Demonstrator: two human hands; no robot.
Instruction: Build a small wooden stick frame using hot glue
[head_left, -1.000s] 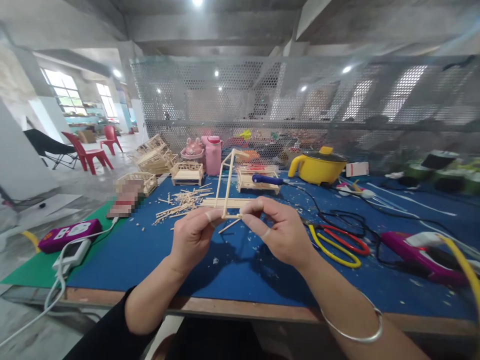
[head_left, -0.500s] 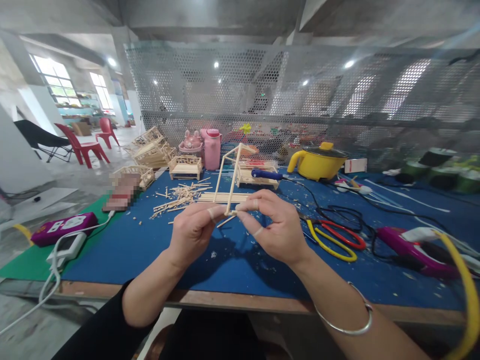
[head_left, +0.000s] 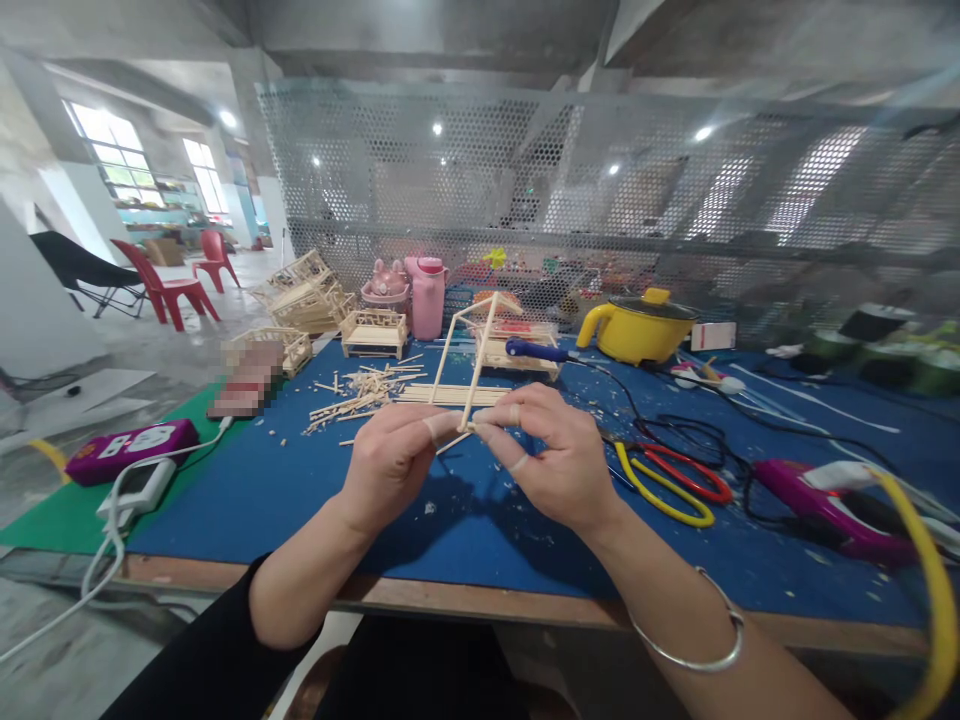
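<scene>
Between my hands stands a small frame of thin wooden sticks, raised above the blue table. My left hand pinches its lower end from the left, thumb and forefinger closed. From the right, my right hand pinches the same lower corner, with pale tape around some fingers. The fingertips nearly meet there and hide the joint. Behind the frame lies a row of long sticks, and to the left a loose pile of short sticks. A blue-handled glue tool rests on a little wooden bench model.
Scissors with red and yellow handles lie right of my hand near black cables. A yellow pot, a pink flask and finished wooden models stand at the back. Purple power strips sit at both sides.
The stick frame leans a little further to the right and its top sits slightly lower. Both hands keep their pinch on it. The whole view has shifted slightly.
</scene>
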